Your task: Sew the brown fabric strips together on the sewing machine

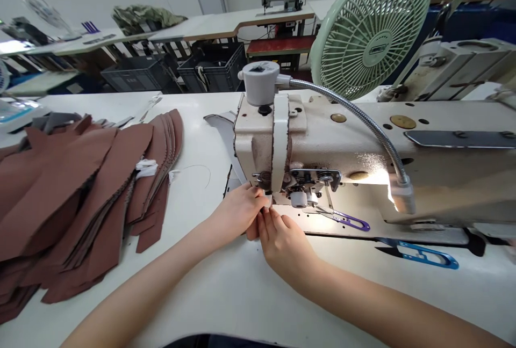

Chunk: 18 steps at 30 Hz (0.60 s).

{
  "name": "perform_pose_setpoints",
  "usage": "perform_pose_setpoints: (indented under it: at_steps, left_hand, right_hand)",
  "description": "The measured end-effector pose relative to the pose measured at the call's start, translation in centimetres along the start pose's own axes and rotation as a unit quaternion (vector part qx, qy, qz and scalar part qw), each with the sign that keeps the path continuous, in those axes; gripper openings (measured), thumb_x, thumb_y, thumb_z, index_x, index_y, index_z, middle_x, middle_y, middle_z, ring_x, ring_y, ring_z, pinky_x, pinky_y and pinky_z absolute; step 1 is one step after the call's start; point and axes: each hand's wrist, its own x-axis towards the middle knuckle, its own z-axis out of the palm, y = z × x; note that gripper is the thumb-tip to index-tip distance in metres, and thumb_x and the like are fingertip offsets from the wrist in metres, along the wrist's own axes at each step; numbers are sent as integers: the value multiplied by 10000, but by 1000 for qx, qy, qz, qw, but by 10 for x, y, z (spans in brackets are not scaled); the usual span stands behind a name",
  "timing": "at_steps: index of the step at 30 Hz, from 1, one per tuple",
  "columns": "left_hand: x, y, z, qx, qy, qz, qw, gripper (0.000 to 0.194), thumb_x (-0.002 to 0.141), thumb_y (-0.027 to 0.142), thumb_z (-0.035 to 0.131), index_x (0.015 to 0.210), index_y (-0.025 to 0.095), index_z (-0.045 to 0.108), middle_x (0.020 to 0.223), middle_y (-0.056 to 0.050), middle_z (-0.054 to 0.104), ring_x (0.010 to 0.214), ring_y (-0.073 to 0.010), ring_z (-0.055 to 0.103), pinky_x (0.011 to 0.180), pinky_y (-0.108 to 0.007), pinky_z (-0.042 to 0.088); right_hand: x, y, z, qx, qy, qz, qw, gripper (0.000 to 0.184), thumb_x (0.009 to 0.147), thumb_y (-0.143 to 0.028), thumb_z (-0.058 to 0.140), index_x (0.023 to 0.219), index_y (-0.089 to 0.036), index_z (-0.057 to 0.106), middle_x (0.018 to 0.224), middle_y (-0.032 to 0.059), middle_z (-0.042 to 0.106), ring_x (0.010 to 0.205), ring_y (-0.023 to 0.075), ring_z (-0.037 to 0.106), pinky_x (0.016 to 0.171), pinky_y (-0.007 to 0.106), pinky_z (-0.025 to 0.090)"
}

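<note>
Both hands are at the needle end of a beige sewing machine (pixel 258 138). My left hand (pixel 239 208) is closed, pinching a brown fabric piece (pixel 252 230) close to the presser area. From the right, my right hand (pixel 288 251) presses its fingers together on the same piece, its fingertips almost touching the left ones. A small white bit (pixel 268 200) shows at the left fingertips; its kind is unclear. Most of the fabric is hidden by the hands, and the needle cannot be seen. A grey strip (pixel 228 136) curves out behind the machine head.
Stacked brown fabric pieces (pixel 76 176) cover the table's left side. Purple thread snips (pixel 350 222) lie on the machine bed, blue thread snips (pixel 427 256) on the table at right. A bendable lamp (pixel 401 192) hangs over the bed. A green fan (pixel 371 36) stands behind.
</note>
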Motion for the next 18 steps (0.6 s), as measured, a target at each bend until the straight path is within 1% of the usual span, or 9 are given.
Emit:
perform_pose_setpoints:
  at_steps: [2,4,7,10,12,14,18]
  left_hand:
    - [1,-2,3,-3,16,9,1000,137,747,61,497,683,172,546,715,-36,548,750,-187,519,624,-260,397]
    - [3,-5,7,-5,38,21,999,143,763,63,484,715,170,567,732,-39,556,771,-187,523,656,-264,407]
    - [4,-10,16,2,63,40,997,139,770,81,479,738,170,581,750,-44,566,790,-190,523,666,-265,414]
    - [4,-13,21,13,74,56,996,124,772,108,482,755,170,589,769,-49,583,787,-196,523,655,-273,414]
    - [5,-15,22,18,76,65,995,142,781,107,468,770,169,595,773,-49,596,762,-192,525,655,-280,413]
    - [7,-16,21,17,81,74,994,161,786,99,451,762,164,596,769,-48,605,738,-185,528,667,-284,414]
    - [12,-21,19,-13,104,93,990,166,795,136,443,700,162,577,704,-28,586,705,-166,524,698,-279,421]
  right_hand:
    - [-5,-3,3,-9,45,-12,999,305,839,12,458,1074,9,652,1047,241,678,956,296,626,666,396,513]
    - [-7,-4,6,-11,57,-22,998,300,832,18,480,1079,21,650,1060,257,673,990,305,629,677,395,521]
    - [-3,0,9,-20,52,-31,998,292,836,24,471,1054,19,665,1019,244,691,948,290,653,676,378,542]
    - [5,4,11,-30,47,-14,998,301,852,18,425,1012,20,681,957,225,710,862,269,672,637,353,552]
    - [7,5,10,-30,38,0,999,315,859,14,405,1014,22,680,956,223,710,837,260,674,634,346,550]
    - [5,4,9,-27,26,2,999,328,859,16,401,1048,21,669,1002,227,700,879,264,669,668,354,548]
    - [-4,-5,7,0,6,-3,1000,355,862,7,405,1132,-2,636,1134,228,653,1055,285,620,734,377,535]
